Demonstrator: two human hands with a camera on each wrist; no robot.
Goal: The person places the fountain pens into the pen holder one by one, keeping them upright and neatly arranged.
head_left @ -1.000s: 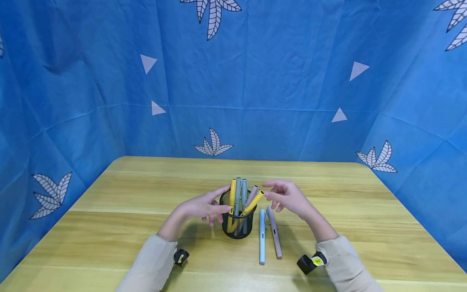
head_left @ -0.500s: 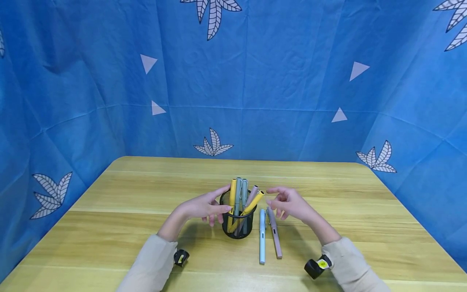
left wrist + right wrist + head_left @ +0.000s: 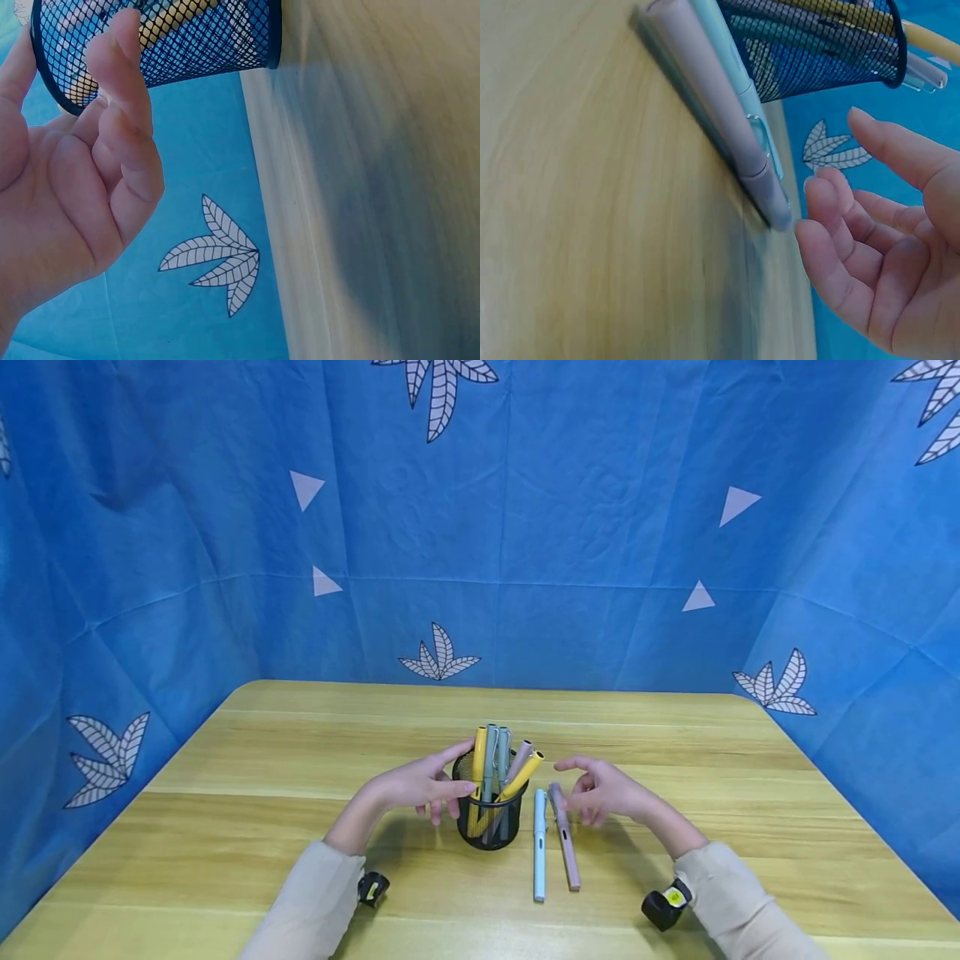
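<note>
A black mesh pen holder (image 3: 487, 827) stands upright on the table with several pens in it: yellow pens (image 3: 478, 760), grey-green pens (image 3: 490, 764) and a mauve pen (image 3: 519, 760). My left hand (image 3: 416, 785) grips the holder's rim from the left, thumb at the near side and index finger at the far side. To the holder's right lie a light blue pen (image 3: 540, 852) and a mauve pen (image 3: 566, 843), side by side. Just over the far end of that mauve pen hovers my right hand (image 3: 603, 789), fingers loosely bent and nothing between them, also seen in the right wrist view.
The wooden table (image 3: 262, 752) spreads out on both sides of the holder. A blue cloth (image 3: 570, 527) printed with leaves and triangles hangs behind and at both sides. Black wrist cameras (image 3: 663, 906) sit at both sleeves.
My right hand has drawn away from the yellow pen in the holder, moving right and down toward the lying mauve pen. The left hand and the holder have stayed in place.
</note>
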